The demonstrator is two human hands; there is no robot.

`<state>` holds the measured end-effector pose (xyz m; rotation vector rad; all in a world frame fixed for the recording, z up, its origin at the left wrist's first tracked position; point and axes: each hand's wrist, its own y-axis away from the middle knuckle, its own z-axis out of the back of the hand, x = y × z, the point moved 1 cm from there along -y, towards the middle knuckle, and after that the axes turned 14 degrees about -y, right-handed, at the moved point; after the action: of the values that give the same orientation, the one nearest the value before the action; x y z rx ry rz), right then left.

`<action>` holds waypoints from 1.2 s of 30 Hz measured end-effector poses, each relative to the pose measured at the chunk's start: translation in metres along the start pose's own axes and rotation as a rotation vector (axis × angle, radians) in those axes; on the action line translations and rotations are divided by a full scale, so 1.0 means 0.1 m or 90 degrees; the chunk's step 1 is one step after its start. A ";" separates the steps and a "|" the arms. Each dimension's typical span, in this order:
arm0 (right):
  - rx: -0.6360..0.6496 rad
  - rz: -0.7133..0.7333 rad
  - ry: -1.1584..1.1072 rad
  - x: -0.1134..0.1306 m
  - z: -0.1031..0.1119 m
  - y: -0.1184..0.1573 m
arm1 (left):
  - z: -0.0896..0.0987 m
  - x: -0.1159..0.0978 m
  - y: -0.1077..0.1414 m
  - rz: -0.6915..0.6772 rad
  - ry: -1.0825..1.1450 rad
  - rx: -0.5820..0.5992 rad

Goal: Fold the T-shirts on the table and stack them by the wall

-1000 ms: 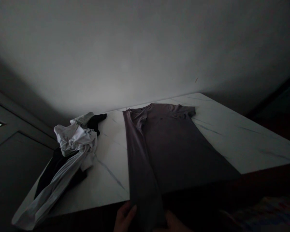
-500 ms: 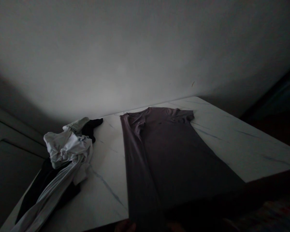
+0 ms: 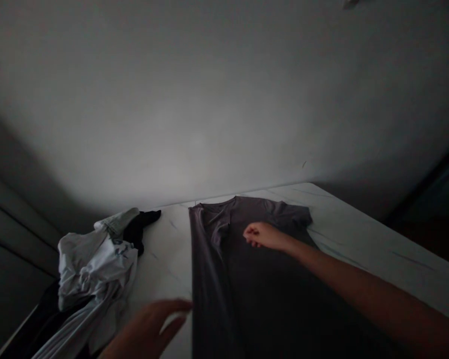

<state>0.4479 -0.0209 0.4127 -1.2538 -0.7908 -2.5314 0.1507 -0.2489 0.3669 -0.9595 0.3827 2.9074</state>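
Note:
A dark grey T-shirt lies spread on the white marbled table, its neckline toward the wall. Its left side is folded inward in a long strip, the sleeve lying on top. My right hand is over the shirt's chest, its fingers curled with nothing visible in them; whether it touches the cloth I cannot tell. Beside the folded left edge is my left hand, thumb and fingers apart and a little blurred, fingertips close to the cloth. The shirt's lower part is dark and partly hidden by my right forearm.
A crumpled pile of white clothes and black clothes lies on the table's left side. Behind the table rises a plain grey wall. A panelled pale surface stands at the left.
Both hands have come up from the bottom edge of the view. The right has reached forward over the shirt, the left to its left edge. The camera has tilted up slightly.

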 end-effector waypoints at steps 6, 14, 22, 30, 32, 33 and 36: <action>-0.223 0.034 0.113 0.12 -0.27 -1.36 | 0.16 -0.19 -2.22 0.121 -0.324 -0.234; -0.203 0.029 0.134 0.02 -0.41 -1.78 | -0.05 0.30 -3.08 0.168 -0.338 -0.329; -0.245 0.071 0.090 0.00 -0.46 -1.86 | 0.42 0.64 -3.32 0.219 -0.311 -0.223; -0.347 0.117 0.076 -0.03 -0.48 -1.72 | 0.51 0.77 -3.49 0.170 -0.332 -0.161; -0.375 0.109 0.098 -0.04 -0.45 -1.66 | 0.49 0.76 -3.51 0.158 -0.341 -0.164; -0.380 0.097 0.113 -0.06 -0.43 -1.63 | 0.48 0.75 -3.52 0.157 -0.346 -0.166; -0.377 0.055 0.154 -0.10 -0.38 -1.57 | 0.45 0.74 -3.52 0.155 -0.360 -0.164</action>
<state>0.3649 0.0883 0.3274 -1.0480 0.0787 -2.8679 0.1103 0.1015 0.2820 -0.0702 0.0911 3.3218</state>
